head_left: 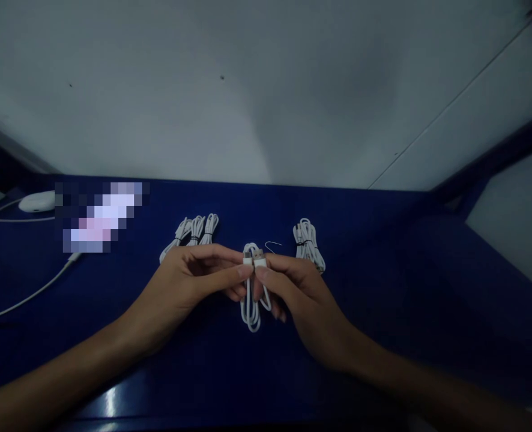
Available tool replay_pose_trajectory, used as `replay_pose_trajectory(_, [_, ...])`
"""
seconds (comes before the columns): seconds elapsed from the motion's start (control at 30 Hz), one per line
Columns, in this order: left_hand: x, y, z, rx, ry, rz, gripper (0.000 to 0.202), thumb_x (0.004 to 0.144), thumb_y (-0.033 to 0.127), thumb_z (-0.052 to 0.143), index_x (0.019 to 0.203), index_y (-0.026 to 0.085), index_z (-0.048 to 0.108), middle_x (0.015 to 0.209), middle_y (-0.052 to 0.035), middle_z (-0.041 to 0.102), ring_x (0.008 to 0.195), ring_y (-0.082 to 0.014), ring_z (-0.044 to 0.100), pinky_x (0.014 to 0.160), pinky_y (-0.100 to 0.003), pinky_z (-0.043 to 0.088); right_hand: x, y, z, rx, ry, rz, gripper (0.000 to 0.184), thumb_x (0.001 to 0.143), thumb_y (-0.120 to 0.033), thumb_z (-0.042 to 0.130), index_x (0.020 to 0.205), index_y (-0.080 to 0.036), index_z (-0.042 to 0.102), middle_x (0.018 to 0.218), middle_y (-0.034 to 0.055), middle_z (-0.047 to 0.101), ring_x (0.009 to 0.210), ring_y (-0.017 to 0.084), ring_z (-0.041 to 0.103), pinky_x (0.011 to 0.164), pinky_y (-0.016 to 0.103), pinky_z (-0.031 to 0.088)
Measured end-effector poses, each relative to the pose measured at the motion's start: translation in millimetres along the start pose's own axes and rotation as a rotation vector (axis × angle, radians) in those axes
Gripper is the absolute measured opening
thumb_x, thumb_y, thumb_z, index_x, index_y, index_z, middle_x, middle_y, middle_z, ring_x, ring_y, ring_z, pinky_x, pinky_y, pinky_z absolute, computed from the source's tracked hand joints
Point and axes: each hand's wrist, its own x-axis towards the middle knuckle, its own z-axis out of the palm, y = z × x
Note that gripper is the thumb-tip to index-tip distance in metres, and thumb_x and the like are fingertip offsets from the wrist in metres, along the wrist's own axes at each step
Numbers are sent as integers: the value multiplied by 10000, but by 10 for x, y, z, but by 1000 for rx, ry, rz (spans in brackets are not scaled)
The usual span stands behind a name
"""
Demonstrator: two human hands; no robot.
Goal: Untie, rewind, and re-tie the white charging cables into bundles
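A white USB cable, folded into a narrow coil, is held upright between my two hands above the blue table. My left hand pinches it from the left, thumb near the smaller plug. From the right, my right hand grips it with the thumb below the wider USB plug. Both plugs point away from me, side by side. Beyond my left hand lie several bundled white cables with dark ties. Another group of tied white cables lies just past my right hand, partly hidden by it.
A thin white tie or wire lies behind the held cable. At the left are a blurred-out bright device, a white cord leading to it, and a rounded white object. A pale wall rises behind the blue table.
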Motion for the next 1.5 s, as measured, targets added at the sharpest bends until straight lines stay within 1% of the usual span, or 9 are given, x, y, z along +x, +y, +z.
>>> replay_pose_trajectory(0.2, [-2,-1,-13,10,-17,5,181,945,254,914,1125,255,911,864,-39,869,768,-123,784,765,-189,640,4,2,1,0,-2,-4,362,1104,-271,554,763,-209,661,701,-24,595,592,114,480,548,263,401])
replay_pose_trajectory(0.43, [2,-10,-1,-14,-19,4,160,943,256,916,1102,246,914,863,-42,867,772,-119,781,766,-182,636,-5,12,3,18,2,-33,365,1116,-250,552,771,-202,664,676,-39,565,588,104,476,538,241,398])
replay_pose_trajectory(0.67, [2,-16,-6,-21,-23,-5,152,957,248,902,1108,238,911,871,-36,860,777,-116,770,772,-179,627,-8,14,0,32,-9,-34,357,1116,-210,538,789,-203,679,699,-35,582,603,104,494,563,226,430])
replay_pose_trajectory(0.93, [11,-47,-19,-41,-23,27,125,941,214,905,1065,229,907,866,-36,854,752,-113,752,741,-178,618,-12,1,-1,34,-10,-27,347,1112,-238,553,797,-210,696,710,-25,595,609,114,496,582,242,438])
replay_pose_trajectory(1.0, [7,-50,-20,-49,-26,33,83,939,208,901,1021,217,902,853,-36,847,733,-112,741,721,-178,613,-9,-4,-6,48,-21,-10,354,1120,-265,559,800,-205,699,709,-24,590,613,112,500,581,238,438])
replay_pose_trajectory(1.07, [2,-41,-15,-53,-20,36,44,926,207,907,967,202,892,836,-34,835,724,-113,734,712,-177,610,1,-2,-19,68,-35,19,390,1146,-344,552,824,-197,714,713,-19,600,615,108,512,573,232,434])
replay_pose_trajectory(1.2, [-7,-3,0,-66,-1,48,52,918,212,906,894,179,875,808,-36,807,727,-120,720,692,-178,601,46,16,-52,134,-95,39,493,1195,-493,460,953,-198,773,819,15,692,621,100,554,545,222,420])
replay_pose_trajectory(1.3, [-17,17,-8,-70,-16,77,45,963,220,866,944,185,887,832,-39,810,724,-119,717,689,-186,605,84,30,-67,187,-173,17,506,1197,-545,440,1038,-205,780,947,41,748,624,92,565,525,217,410])
replay_pose_trajectory(1.5, [-46,55,-5,-73,-54,138,131,1033,263,808,1096,215,912,854,-46,815,751,-132,738,685,-199,612,90,61,-66,273,-219,47,446,1164,-562,543,983,-207,742,873,12,715,597,80,505,526,210,386])
